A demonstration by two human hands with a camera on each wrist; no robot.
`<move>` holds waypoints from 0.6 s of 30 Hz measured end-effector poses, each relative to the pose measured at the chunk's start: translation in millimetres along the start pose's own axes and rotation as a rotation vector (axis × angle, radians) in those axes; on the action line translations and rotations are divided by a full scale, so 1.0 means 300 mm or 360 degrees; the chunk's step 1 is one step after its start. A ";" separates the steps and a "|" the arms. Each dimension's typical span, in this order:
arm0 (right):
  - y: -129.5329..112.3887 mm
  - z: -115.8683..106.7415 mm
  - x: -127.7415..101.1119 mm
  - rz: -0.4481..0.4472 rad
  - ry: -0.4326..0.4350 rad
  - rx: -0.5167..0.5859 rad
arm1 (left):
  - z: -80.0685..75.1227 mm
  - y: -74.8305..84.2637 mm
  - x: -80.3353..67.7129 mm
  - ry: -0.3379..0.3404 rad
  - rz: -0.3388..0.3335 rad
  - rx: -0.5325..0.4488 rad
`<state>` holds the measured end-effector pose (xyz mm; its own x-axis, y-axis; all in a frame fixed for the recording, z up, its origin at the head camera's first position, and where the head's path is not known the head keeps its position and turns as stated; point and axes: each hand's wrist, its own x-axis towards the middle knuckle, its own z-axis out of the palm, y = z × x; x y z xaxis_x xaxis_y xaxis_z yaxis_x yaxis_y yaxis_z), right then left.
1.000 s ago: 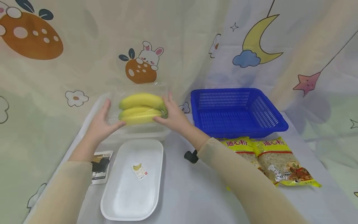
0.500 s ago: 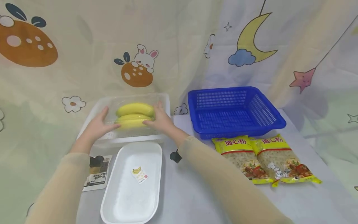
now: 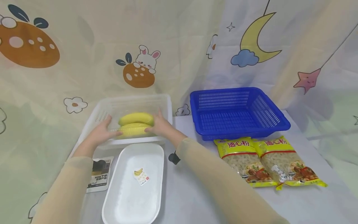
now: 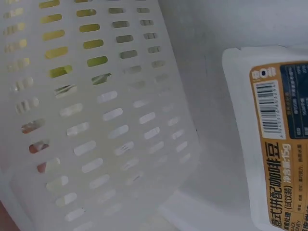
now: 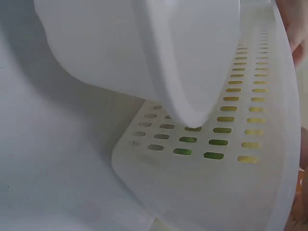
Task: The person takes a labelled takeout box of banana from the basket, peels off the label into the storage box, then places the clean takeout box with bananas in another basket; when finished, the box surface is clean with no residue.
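Observation:
A clear plastic pack of yellow bananas (image 3: 137,118) is down inside a white slotted basket (image 3: 169,109) at the back left of the table. My left hand (image 3: 98,134) holds the pack's left side, thumb toward me. On the opposite side my right hand (image 3: 163,127) grips it, thumb over the front near the lowest banana. Yellow and green show through the slots of the basket wall (image 4: 115,113) in the left wrist view, and likewise through the basket (image 5: 226,187) in the right wrist view. The hands' lower parts are within the basket's rim.
A white oval tray (image 3: 131,202) with a banana sticker (image 3: 141,176) stands right before the basket. Left of it lies a coffee-bean packet (image 3: 102,174). A blue basket (image 3: 197,124) is at the back right, with two yellow pasta bags (image 3: 246,161) in front.
Both hands have lowered the pack of bananas from above the white basket down into it. The right forearm has shifted left, uncovering more of the pasta bags.

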<state>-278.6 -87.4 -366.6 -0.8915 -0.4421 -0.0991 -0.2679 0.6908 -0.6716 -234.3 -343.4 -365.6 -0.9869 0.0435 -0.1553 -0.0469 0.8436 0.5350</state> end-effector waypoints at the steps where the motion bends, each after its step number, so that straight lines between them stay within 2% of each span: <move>1: -0.001 0.002 0.000 0.0020 -0.0006 -0.0017 | 0.004 -0.001 0.003 -0.0023 -0.0012 0.0012; 7: -0.006 0.009 -0.008 0.0065 -0.0072 -0.0160 | 0.029 -0.006 0.015 -0.0100 -0.0065 0.0116; 13: -0.009 -0.006 -0.014 0.0111 -0.0129 -0.0247 | 0.038 0.009 0.024 -0.0077 -0.0043 0.0104; 18: -0.002 -0.004 -0.012 0.0096 -0.0101 -0.0248 | 0.040 0.019 0.019 -0.0071 -0.0040 0.0101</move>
<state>-275.8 -85.6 -365.1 -0.8842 -0.4288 -0.1853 -0.2721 0.7952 -0.5418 -238.3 -332.0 -373.5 -0.9776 0.0444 -0.2057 -0.0606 0.8768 0.4770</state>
